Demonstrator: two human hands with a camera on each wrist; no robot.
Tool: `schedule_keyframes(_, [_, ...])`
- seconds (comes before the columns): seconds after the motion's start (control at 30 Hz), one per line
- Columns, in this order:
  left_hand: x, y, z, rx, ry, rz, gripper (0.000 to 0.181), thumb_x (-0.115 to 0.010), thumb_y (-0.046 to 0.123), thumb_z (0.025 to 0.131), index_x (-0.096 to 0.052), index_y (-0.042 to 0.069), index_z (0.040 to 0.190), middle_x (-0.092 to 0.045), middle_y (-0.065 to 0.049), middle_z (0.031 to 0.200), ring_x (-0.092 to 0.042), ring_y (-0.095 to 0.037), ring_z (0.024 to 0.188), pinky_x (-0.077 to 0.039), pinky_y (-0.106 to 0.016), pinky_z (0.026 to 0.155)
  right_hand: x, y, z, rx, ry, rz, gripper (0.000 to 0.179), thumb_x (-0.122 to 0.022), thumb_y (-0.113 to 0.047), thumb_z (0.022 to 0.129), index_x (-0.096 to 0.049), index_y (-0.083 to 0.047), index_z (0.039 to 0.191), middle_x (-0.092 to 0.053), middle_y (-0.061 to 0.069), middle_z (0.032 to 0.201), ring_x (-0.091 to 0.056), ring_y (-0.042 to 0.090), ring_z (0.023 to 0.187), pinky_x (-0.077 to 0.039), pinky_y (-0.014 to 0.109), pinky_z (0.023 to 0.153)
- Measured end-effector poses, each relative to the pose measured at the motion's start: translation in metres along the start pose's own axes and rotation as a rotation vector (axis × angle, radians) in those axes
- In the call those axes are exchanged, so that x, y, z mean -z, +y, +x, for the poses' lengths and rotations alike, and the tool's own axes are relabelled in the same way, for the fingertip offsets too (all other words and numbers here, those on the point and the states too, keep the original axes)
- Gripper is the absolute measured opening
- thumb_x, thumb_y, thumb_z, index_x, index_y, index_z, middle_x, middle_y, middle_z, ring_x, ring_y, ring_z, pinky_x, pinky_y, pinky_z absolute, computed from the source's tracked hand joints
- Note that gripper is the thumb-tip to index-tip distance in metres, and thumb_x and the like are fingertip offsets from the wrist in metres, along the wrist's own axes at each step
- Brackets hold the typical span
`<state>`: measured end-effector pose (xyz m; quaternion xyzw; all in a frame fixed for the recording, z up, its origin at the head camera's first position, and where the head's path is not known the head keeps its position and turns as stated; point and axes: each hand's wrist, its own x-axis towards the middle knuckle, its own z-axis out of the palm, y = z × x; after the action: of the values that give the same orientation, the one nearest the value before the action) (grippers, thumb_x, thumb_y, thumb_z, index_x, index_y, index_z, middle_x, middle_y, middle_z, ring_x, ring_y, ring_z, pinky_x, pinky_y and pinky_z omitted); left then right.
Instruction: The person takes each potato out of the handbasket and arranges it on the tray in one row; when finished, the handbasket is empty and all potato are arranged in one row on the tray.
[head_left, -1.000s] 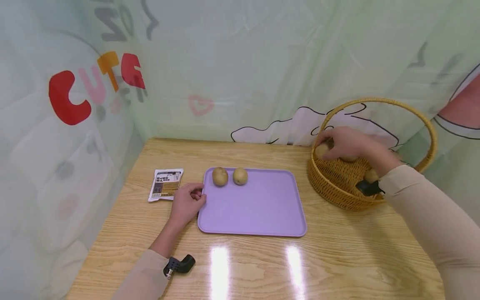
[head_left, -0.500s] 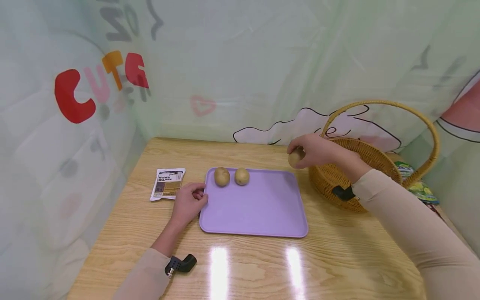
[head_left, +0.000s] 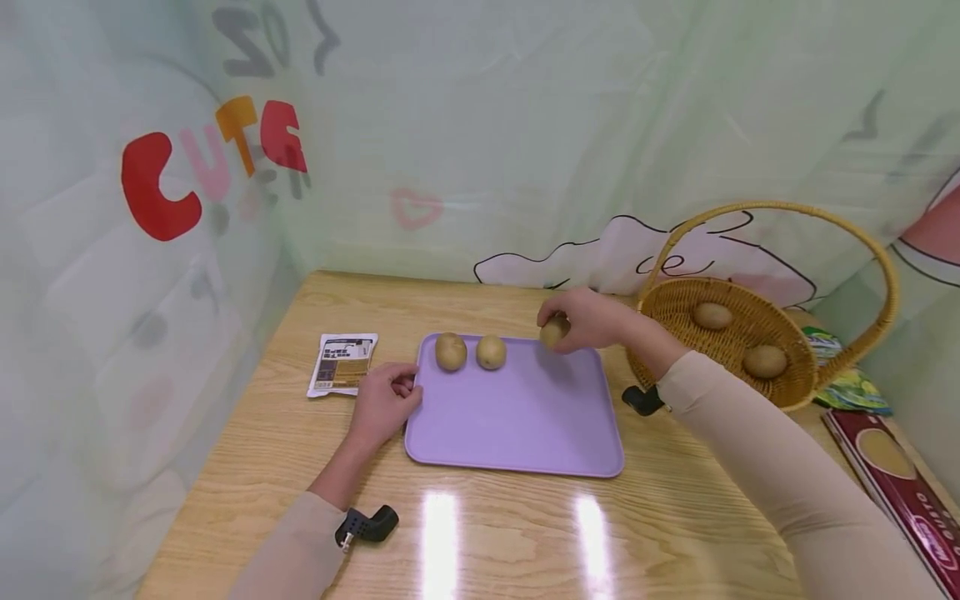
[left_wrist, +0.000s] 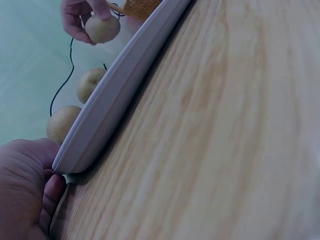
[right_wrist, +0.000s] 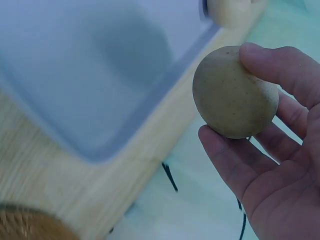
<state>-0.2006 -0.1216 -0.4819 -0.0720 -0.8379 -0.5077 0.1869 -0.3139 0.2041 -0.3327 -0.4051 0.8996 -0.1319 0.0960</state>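
Note:
My right hand (head_left: 588,321) grips a round, tan potato (right_wrist: 235,92) between thumb and fingers. In the head view it hangs over the back right part of a lilac tray (head_left: 510,425), and its shadow falls on the tray in the right wrist view. Two more potatoes, a browner one (head_left: 451,352) and a paler one (head_left: 491,352), sit side by side at the tray's back left. At the left rim, my left hand (head_left: 384,404) pinches the tray's edge, thumb on the rim and fingers curled at its side, as the left wrist view shows.
A wicker basket (head_left: 645,367) with a tall handle stands at the right, holding two brown potatoes (head_left: 765,361). Beside it lie a green packet (head_left: 858,390) and a dark red box (head_left: 900,492). A white-edged packet (head_left: 342,365) lies left of the tray. A printed curtain (head_left: 525,142) hangs behind.
My right hand has lifted the potato out of the basket and carried it left over the tray. The left hand has stayed at the tray's rim. The view has turned slightly right.

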Motion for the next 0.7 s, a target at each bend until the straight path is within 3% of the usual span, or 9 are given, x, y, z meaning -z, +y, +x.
schedule_keyframes(0.4, [-0.001,0.001,0.001,-0.014,0.001,0.001,0.026,-0.072,-0.004,0.074,-0.072,-0.005,0.1,-0.065,-0.007,0.08,-0.061,-0.013,0.068,-0.055,-0.022,0.059,-0.03,-0.006,0.024,-0.045,-0.066,0.006,0.031,-0.078,-0.015,0.075,-0.069,-0.01,0.104,-0.064,-0.001,0.099,-0.053,0.019,0.088,-0.045,0.034,0.078])
schedule_keyframes(0.7, [0.001,0.001,0.001,-0.009,-0.001,-0.002,0.025,-0.072,-0.005,0.074,-0.072,-0.005,0.099,-0.065,-0.008,0.079,-0.061,-0.014,0.067,-0.054,-0.021,0.059,-0.042,-0.016,0.036,-0.083,-0.097,-0.005,0.032,-0.077,-0.015,0.075,-0.068,-0.011,0.105,-0.063,-0.001,0.097,-0.052,0.019,0.086,-0.045,0.032,0.073])
